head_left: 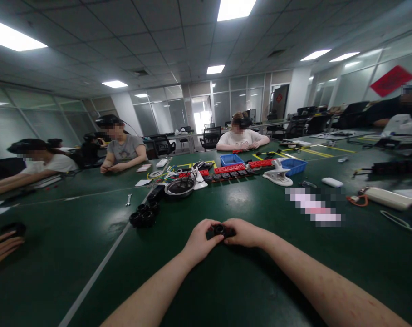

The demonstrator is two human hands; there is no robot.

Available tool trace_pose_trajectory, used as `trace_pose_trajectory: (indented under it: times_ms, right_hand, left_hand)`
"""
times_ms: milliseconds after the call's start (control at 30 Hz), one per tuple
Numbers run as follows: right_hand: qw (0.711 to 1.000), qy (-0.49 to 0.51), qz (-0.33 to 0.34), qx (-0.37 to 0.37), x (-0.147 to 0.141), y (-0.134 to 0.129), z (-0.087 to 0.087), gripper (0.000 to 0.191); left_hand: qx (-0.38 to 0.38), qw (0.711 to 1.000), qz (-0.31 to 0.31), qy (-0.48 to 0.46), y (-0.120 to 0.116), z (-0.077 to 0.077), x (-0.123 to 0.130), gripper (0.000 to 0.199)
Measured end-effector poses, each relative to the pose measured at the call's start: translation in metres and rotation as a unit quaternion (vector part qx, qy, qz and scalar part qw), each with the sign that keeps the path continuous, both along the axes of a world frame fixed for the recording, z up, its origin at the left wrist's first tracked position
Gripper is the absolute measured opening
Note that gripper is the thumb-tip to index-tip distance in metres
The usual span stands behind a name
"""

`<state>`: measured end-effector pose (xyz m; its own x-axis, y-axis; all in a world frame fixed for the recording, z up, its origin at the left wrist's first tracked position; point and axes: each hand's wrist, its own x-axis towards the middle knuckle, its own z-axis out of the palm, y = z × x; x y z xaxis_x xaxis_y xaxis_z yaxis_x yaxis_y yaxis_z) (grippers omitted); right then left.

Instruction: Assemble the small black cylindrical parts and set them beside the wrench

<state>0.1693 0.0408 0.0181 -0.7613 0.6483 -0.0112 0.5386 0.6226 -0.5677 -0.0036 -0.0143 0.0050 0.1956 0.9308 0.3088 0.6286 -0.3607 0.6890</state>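
In the head view, a small black round part with a ring-like opening on top (220,229) is between my two hands, low over the green table (247,281). My left hand (203,236) grips its left side, fingers curled and thumb in front. From the other side my right hand (242,232) closes on it, the thumb near its front edge. Its exact kind is too small and dark to tell. Left of my hands stands a cluster of several black round parts (145,214).
A wrench (128,200), a round metal-rimmed pan (179,186), a white clamp stand (277,175), red blocks (229,168) and blue trays (293,166) lie further back. At far left a co-worker's hand (2,247) rests near a black object. Several people sit around the table.
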Motion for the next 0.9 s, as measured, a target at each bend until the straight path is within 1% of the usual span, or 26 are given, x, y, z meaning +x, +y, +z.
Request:
trace_pose_trajectory:
  times_ms: [33,100,167,233,300,400,500,633,700,767,833,900]
  right_hand:
    - [1.0,-0.006,-0.007,-0.008,-0.001,0.0,-0.001,0.022]
    - [0.999,-0.02,-0.035,-0.004,-0.004,-0.002,-0.003,0.028]
    - [0.995,-0.047,-0.077,0.039,-0.009,-0.005,-0.005,0.036]
    - [0.985,-0.077,-0.112,0.102,-0.015,-0.009,-0.008,0.037]
    - [0.976,-0.104,-0.123,0.146,-0.019,-0.012,-0.01,0.037]
    - [0.972,-0.111,-0.126,0.164,-0.019,-0.012,-0.01,0.04]
    - [0.983,-0.057,-0.095,0.143,-0.013,-0.009,-0.008,0.043]
    - [0.998,0.016,-0.014,0.062,-0.003,-0.002,-0.003,0.046]
    - [0.999,0.026,0.009,0.028,0.0,0.001,-0.001,0.042]
    - [1.0,0.022,0.016,0.008,0.0,0.002,0.0,0.032]
    - [1.0,0.013,0.002,-0.006,-0.001,0.001,0.0,0.024]
    - [1.0,0.003,-0.025,-0.011,-0.003,-0.001,-0.002,0.024]
  left_hand:
    - [-0.003,1.0,-0.004,-0.001,0.0,0.0,0.0,0.027]
    - [-0.006,1.0,-0.005,-0.003,0.001,-0.001,0.001,0.026]
    - [-0.006,1.0,0.014,-0.005,0.001,-0.003,0.002,0.025]
    - [-0.009,0.999,0.04,-0.006,0.002,-0.006,0.003,0.025]
    - [-0.013,0.999,0.053,-0.007,0.004,-0.008,0.003,0.025]
    - [-0.011,0.999,0.045,-0.012,0.005,-0.009,0.003,0.025]
    - [-0.007,0.999,0.033,-0.017,0.005,-0.007,0.002,0.025]
    - [-0.002,1.0,0.025,-0.013,0.003,-0.005,0.002,0.026]
    - [0.008,1.0,0.022,-0.013,0.002,-0.004,0.001,0.029]
    - [0.015,1.0,0.016,-0.013,0.001,-0.003,0.001,0.03]
    - [0.016,1.0,0.013,-0.011,0.001,-0.003,0.0,0.027]
    - [0.012,1.0,0.013,-0.005,0.001,-0.003,0.0,0.026]
